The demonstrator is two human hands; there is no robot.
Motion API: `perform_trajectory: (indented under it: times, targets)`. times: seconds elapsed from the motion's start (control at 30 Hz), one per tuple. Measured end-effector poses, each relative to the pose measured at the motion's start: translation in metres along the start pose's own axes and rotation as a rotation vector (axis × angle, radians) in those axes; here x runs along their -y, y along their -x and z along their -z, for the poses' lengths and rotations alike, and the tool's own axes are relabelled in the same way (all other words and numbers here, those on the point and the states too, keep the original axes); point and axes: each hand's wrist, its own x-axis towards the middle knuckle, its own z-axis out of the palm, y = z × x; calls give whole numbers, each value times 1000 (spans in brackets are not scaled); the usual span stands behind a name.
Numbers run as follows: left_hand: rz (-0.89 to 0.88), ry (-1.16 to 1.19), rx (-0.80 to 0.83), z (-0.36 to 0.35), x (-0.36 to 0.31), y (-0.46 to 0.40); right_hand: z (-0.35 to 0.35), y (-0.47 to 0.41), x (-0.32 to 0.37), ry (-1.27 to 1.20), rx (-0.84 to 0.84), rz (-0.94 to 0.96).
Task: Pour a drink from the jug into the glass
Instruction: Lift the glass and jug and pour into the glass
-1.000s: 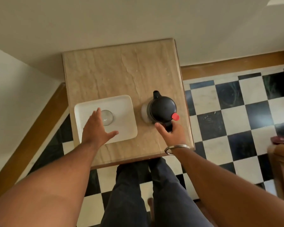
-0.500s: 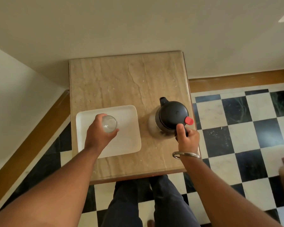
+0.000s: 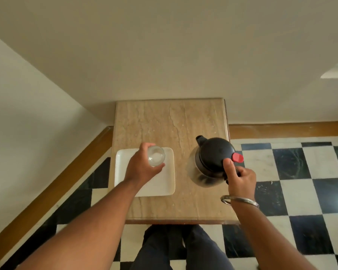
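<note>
The left hand (image 3: pixel 142 168) was wrapped around the clear glass (image 3: pixel 156 156) above the white tray (image 3: pixel 160 186). The right hand (image 3: pixel 241 177) gripped the black jug (image 3: pixel 213 154) by its handle on the stone table (image 3: pixel 164 123).

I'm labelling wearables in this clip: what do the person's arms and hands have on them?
Both forearms are bare, with no sleeves in view and no gloves. The left hand shows no ring, watch or band. The right hand has a thin silver metal bangle hanging loosely around the wrist; nothing else is worn on it.

Home: checkered floor (image 3: pixel 293 191), marble table (image 3: pixel 170 121)
</note>
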Motion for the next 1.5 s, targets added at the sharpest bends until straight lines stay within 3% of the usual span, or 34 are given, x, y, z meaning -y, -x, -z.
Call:
perform_trajectory:
  times: [0.2,0.37,0.5,0.73,1.5]
  targets:
    - [-37,64,-54,38,-58,16,28,7,86,174,231,174]
    - [-40,120,-52,59,-64,5,25,8,133,285,312,249]
    - [-94,148,12,69,-62,-3,8,20,163,357,339,266]
    - [-217,161,-27,75,-54,-9,-23,27,206,619,343,268]
    - [-198,96,-236,104,-117,1,-44,-22,306,1140,497,527]
